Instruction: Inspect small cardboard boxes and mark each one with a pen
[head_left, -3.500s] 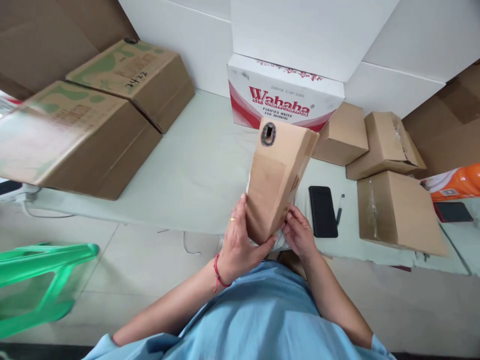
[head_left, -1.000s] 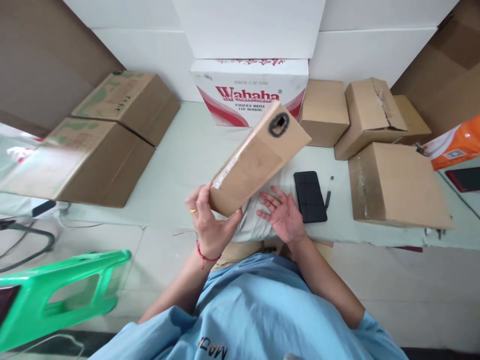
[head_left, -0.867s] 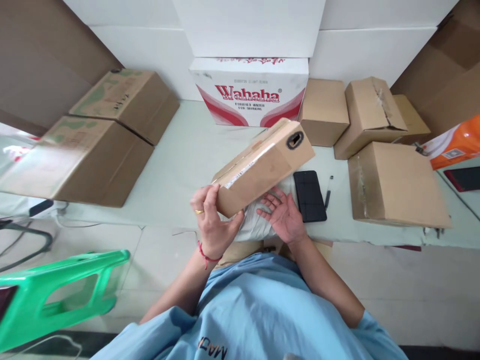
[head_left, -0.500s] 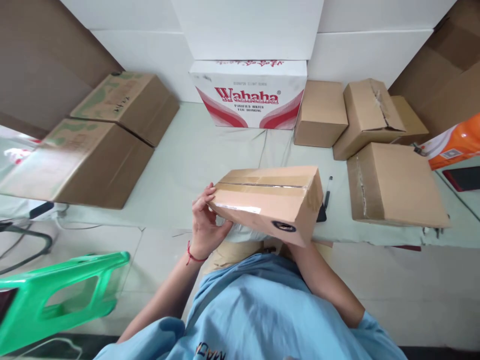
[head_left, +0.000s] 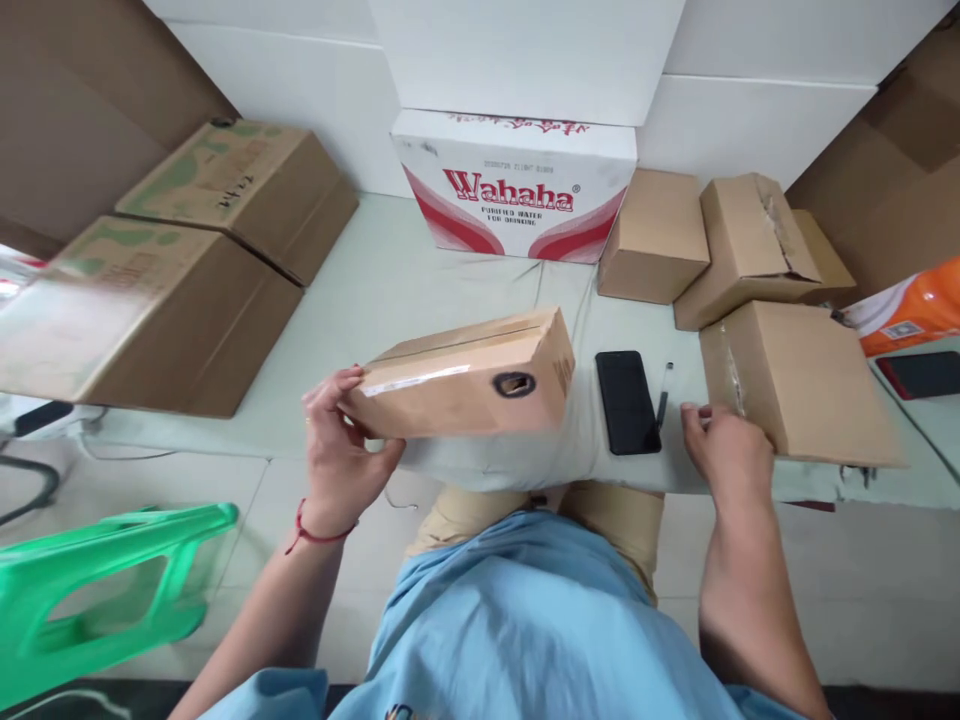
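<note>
My left hand (head_left: pixel 337 440) grips the left end of a small cardboard box (head_left: pixel 442 390), thumb below and fingers over the edge. The box is tilted above the table's front part, with a tape seam on top, a white label strip and a dark-rimmed oval mark on the side facing me. My right hand (head_left: pixel 727 450) is away from that box, low over the table, its fingers curled; what they hold, if anything, is hidden. Just left of it lie a slim dark pen-like tool (head_left: pixel 664 398) and a black phone (head_left: pixel 628 402). A closed carton (head_left: pixel 825 380) stands right beside this hand.
Several brown cartons (head_left: pixel 652 235) stand at the back right. A white Wahaha water carton (head_left: pixel 517 200) is against the back wall. Two large cartons (head_left: pixel 202 320) fill the table's left. An orange package (head_left: pixel 915 305) and another phone (head_left: pixel 922 375) lie far right. A green stool (head_left: pixel 112 590) stands lower left.
My right hand has let go of the small box and moved right, beside the pen-like tool. My left hand has carried the box leftward, uncovering the black phone.
</note>
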